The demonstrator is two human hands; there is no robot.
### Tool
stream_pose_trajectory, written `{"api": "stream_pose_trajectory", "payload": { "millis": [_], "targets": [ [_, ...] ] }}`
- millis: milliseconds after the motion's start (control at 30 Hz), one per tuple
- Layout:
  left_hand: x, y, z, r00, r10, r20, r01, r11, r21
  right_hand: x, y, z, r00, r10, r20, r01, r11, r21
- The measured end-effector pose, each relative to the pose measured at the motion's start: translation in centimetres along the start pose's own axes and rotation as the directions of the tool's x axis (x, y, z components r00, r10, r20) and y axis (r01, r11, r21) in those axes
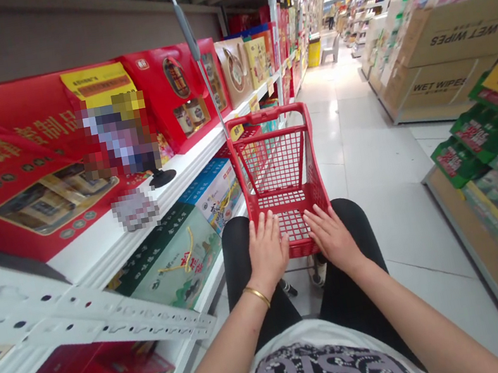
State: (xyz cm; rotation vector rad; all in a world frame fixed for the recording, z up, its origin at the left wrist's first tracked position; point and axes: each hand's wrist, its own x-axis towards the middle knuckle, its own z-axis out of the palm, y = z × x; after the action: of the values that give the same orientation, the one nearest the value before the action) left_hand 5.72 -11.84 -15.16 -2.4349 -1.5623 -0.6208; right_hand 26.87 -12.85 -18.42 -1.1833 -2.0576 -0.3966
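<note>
In the head view, the person's left hand [267, 251] and right hand [332, 236] lie wide-spread, palms down, not wrapped, on the near rim of a small red plastic mesh shopping cart [276, 162], bearing on it from behind; a white metal shelf [110, 249] runs left of the cart.

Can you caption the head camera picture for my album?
Left hand and right hand rest on a small red shopping cart in a supermarket aisle beside shelves of red gift boxes.
</note>
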Motion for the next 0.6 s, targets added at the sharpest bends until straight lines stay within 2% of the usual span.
{"api": "stream_pose_trajectory", "payload": {
  "millis": [233, 367, 467, 600],
  "targets": [
    [0.1, 0.1, 0.2, 1.000, 0.017, 0.010, -0.016, 1.000, -0.023, 1.8, 4.8, -2.4, 0.961, -0.143, 0.236, 0.095, 0.974, 0.203],
    [0.0, 0.0, 0.0, 1.000, 0.019, 0.008, -0.018, 0.999, -0.046, 3.2, 6.7, -2.6, 0.956, -0.160, 0.246, 0.101, 0.966, 0.238],
    [0.1, 0.1, -0.2, 1.000, 0.011, 0.014, -0.010, 0.998, -0.060, 3.1, 6.4, -2.5, 0.971, -0.135, 0.195, 0.091, 0.971, 0.222],
    [0.3, 0.3, -0.1, 1.000, -0.012, 0.014, 0.013, 0.996, -0.092, 1.5, 3.9, -2.1, 0.984, -0.105, 0.143, 0.076, 0.978, 0.195]
  ]
}}
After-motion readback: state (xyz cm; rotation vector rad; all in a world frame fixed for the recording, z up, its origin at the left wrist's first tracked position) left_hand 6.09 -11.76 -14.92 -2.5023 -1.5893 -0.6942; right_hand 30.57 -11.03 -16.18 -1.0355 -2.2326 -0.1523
